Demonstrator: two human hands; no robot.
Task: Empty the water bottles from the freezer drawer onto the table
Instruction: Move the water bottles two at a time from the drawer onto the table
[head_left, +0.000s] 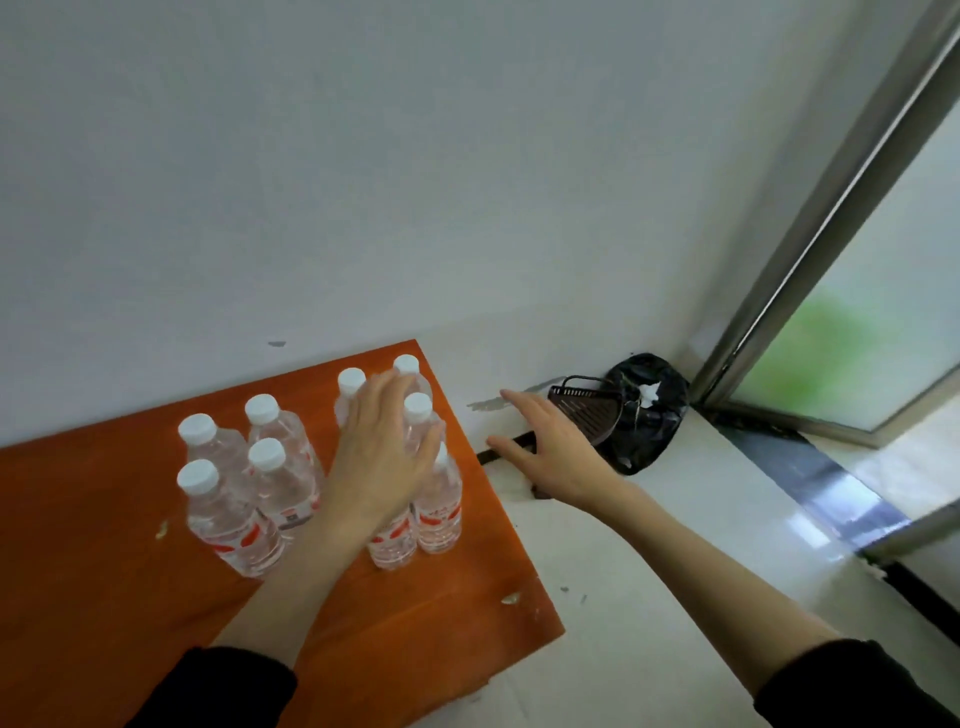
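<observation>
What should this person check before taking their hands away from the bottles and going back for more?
1. Water bottles upright on the table: ok, every visible one stands.
2. Caps on: ok, white caps show on the visible tops.
3. Left hand free of the bottles: not ok, its straight fingers lie over the right-hand cluster.
4. Right hand empty: ok, open above the floor, off the table.
5. Cluster clear of the table's right edge: ok, though close.
6. Freezer drawer emptied: cannot tell, out of view.
</observation>
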